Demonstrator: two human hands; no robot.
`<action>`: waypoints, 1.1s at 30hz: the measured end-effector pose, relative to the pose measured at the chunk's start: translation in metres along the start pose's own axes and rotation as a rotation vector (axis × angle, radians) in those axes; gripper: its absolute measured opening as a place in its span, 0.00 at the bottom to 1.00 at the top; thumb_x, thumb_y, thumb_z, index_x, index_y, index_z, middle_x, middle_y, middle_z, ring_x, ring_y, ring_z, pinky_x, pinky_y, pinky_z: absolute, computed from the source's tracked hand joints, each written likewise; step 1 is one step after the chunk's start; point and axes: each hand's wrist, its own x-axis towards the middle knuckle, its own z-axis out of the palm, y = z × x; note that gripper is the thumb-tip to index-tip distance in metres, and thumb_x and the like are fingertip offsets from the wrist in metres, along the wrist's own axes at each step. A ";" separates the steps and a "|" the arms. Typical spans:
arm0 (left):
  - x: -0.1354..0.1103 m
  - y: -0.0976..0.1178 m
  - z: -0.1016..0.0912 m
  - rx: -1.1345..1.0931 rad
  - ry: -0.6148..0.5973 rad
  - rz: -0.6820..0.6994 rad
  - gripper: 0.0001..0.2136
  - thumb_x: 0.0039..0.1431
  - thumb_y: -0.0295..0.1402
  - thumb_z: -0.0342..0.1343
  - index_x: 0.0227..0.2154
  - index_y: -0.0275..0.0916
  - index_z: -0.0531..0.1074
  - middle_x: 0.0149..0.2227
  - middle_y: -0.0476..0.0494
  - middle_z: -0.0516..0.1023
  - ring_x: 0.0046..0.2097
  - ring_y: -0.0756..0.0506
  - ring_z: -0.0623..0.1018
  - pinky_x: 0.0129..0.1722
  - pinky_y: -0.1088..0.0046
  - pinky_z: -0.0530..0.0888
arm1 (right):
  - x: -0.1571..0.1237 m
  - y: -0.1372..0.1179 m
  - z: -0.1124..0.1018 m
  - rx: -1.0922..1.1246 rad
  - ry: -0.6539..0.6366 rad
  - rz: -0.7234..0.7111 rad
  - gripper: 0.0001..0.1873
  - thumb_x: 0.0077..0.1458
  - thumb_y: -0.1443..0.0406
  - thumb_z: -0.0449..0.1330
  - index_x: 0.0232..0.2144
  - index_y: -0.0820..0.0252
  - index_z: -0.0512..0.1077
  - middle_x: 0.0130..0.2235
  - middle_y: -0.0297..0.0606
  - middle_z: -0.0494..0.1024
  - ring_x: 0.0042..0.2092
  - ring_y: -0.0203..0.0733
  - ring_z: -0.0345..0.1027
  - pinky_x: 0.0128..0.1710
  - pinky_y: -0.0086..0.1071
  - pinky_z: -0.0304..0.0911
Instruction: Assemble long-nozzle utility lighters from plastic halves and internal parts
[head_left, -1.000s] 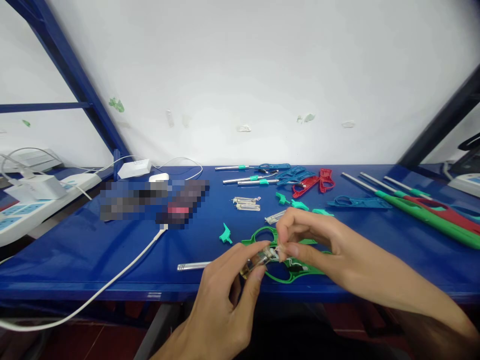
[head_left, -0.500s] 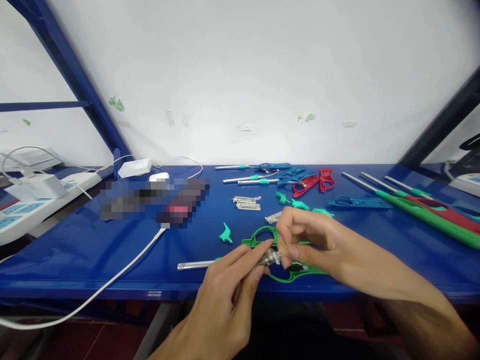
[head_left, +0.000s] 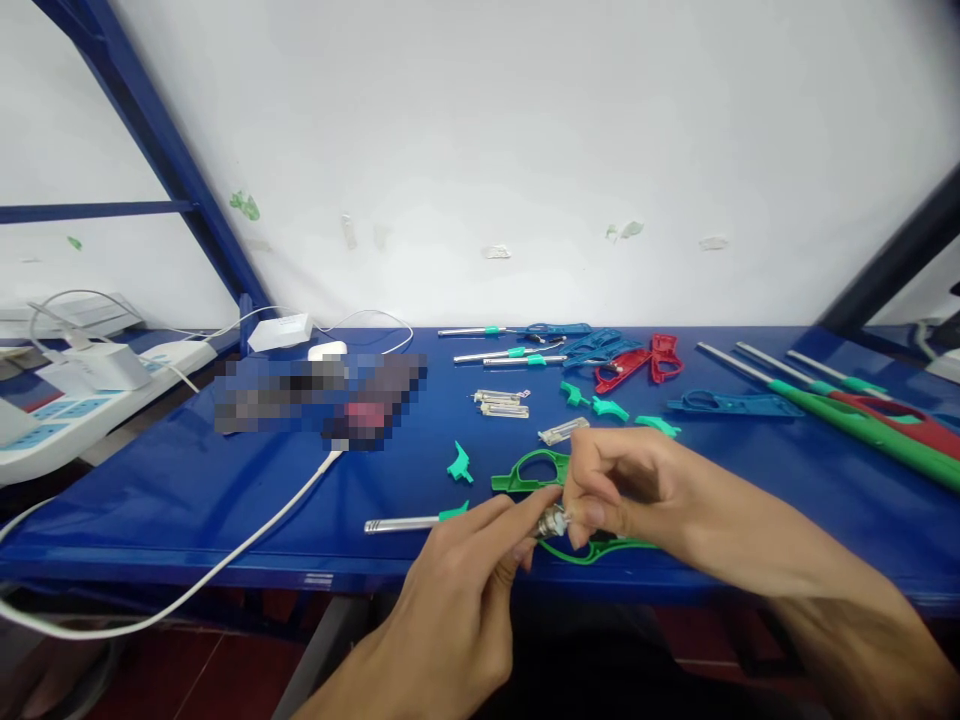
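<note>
My left hand (head_left: 465,590) and my right hand (head_left: 622,490) meet just above the front edge of the blue table (head_left: 225,500). Both pinch a small clear and metal part (head_left: 553,520) between thumb and fingertips. Under the hands lies a green plastic handle shell (head_left: 529,472), partly hidden by my right hand. A metal tube with a teal collar (head_left: 405,523) lies just left of my left hand. A loose teal trigger piece (head_left: 459,465) sits behind it.
Blue and red handle shells (head_left: 622,360), metal tubes with teal collars (head_left: 510,355), small clear parts (head_left: 502,403) and teal triggers (head_left: 607,408) lie further back. Long green and red assembled tools (head_left: 862,420) lie at the right. A white cable (head_left: 247,545) and power strip (head_left: 90,405) are at the left.
Both hands have dropped slightly toward the table's front edge with the small part still pinched between them. The view has shifted a little to the left.
</note>
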 end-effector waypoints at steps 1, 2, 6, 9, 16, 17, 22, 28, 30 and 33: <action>0.000 0.001 0.000 0.018 0.000 0.001 0.24 0.73 0.22 0.44 0.66 0.44 0.68 0.37 0.47 0.79 0.36 0.47 0.78 0.36 0.72 0.74 | 0.000 -0.001 0.000 -0.007 0.006 0.009 0.18 0.65 0.63 0.67 0.29 0.55 0.63 0.34 0.31 0.79 0.39 0.37 0.73 0.41 0.31 0.64; 0.000 0.001 0.000 0.037 0.004 0.007 0.24 0.72 0.22 0.43 0.66 0.45 0.68 0.37 0.47 0.79 0.35 0.47 0.78 0.35 0.72 0.74 | -0.001 -0.001 0.001 -0.011 0.012 0.014 0.18 0.64 0.64 0.68 0.28 0.55 0.62 0.33 0.31 0.79 0.39 0.37 0.73 0.41 0.31 0.65; 0.000 0.001 0.000 0.093 0.028 0.045 0.27 0.69 0.19 0.42 0.66 0.45 0.67 0.38 0.47 0.79 0.35 0.47 0.78 0.35 0.73 0.76 | 0.000 -0.001 0.001 -0.017 0.006 0.008 0.20 0.63 0.66 0.68 0.25 0.55 0.61 0.32 0.31 0.78 0.38 0.37 0.73 0.41 0.31 0.65; 0.000 -0.001 0.002 0.149 0.037 0.039 0.28 0.67 0.18 0.42 0.66 0.44 0.67 0.38 0.46 0.79 0.34 0.47 0.78 0.32 0.73 0.75 | 0.000 0.001 0.001 -0.028 -0.002 0.012 0.20 0.64 0.66 0.67 0.25 0.56 0.61 0.32 0.31 0.79 0.38 0.37 0.73 0.41 0.31 0.65; -0.001 -0.004 0.003 0.176 0.039 0.093 0.30 0.66 0.17 0.42 0.68 0.41 0.64 0.37 0.44 0.77 0.33 0.47 0.77 0.29 0.74 0.73 | 0.000 -0.003 0.001 -0.053 -0.003 0.025 0.21 0.65 0.66 0.66 0.24 0.56 0.60 0.32 0.31 0.78 0.37 0.36 0.73 0.40 0.30 0.64; -0.002 -0.005 0.004 0.164 0.038 0.095 0.29 0.67 0.17 0.42 0.68 0.42 0.63 0.37 0.44 0.77 0.34 0.47 0.77 0.30 0.73 0.74 | 0.000 -0.004 0.001 -0.045 -0.004 0.032 0.20 0.65 0.65 0.67 0.25 0.56 0.61 0.32 0.31 0.79 0.38 0.37 0.73 0.41 0.30 0.64; -0.004 -0.010 0.008 0.094 0.081 0.111 0.26 0.70 0.19 0.44 0.68 0.42 0.63 0.42 0.42 0.79 0.38 0.46 0.78 0.37 0.69 0.76 | -0.001 -0.010 0.001 -0.031 -0.002 0.027 0.16 0.67 0.60 0.65 0.29 0.56 0.65 0.36 0.33 0.80 0.40 0.38 0.73 0.42 0.32 0.65; -0.004 -0.011 0.010 0.017 0.126 0.139 0.25 0.70 0.18 0.43 0.66 0.40 0.64 0.40 0.43 0.77 0.38 0.47 0.77 0.37 0.71 0.74 | -0.001 -0.015 0.003 -0.044 0.003 0.029 0.07 0.68 0.59 0.65 0.39 0.53 0.72 0.38 0.31 0.80 0.40 0.36 0.73 0.40 0.29 0.65; -0.003 -0.010 0.010 0.017 0.143 0.148 0.24 0.69 0.17 0.43 0.64 0.39 0.65 0.39 0.44 0.76 0.37 0.48 0.76 0.36 0.73 0.74 | -0.002 -0.017 0.002 -0.079 0.038 0.043 0.07 0.66 0.59 0.67 0.41 0.51 0.73 0.38 0.29 0.79 0.39 0.35 0.72 0.39 0.28 0.65; -0.003 -0.010 0.010 0.019 0.161 0.151 0.24 0.69 0.17 0.43 0.64 0.39 0.65 0.38 0.44 0.76 0.37 0.48 0.76 0.35 0.73 0.73 | -0.002 -0.018 0.002 -0.185 0.098 0.050 0.06 0.63 0.59 0.69 0.40 0.50 0.76 0.37 0.28 0.78 0.38 0.35 0.71 0.38 0.27 0.65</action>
